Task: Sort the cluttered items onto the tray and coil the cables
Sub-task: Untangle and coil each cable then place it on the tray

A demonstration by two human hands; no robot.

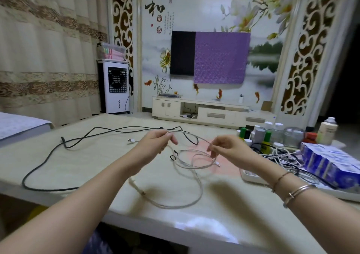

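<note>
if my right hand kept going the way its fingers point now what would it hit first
Probably the left hand: the right hand points leftward along the pale cable both hands pinch. Depth is unclear.

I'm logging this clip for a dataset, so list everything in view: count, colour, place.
pale cable: one, translucent white, looped at table centre, held up by both hands
black cable: one, black, sprawled over table's left
table: one, cream
tray: one, white, table's right edge
cable tangle: several, white and black, on tray
blue pack: one, blue-white, on tray
bottles: several, mixed colours, table's far right
left hand: pinching pale cable
right hand: pinching pale cable
</note>
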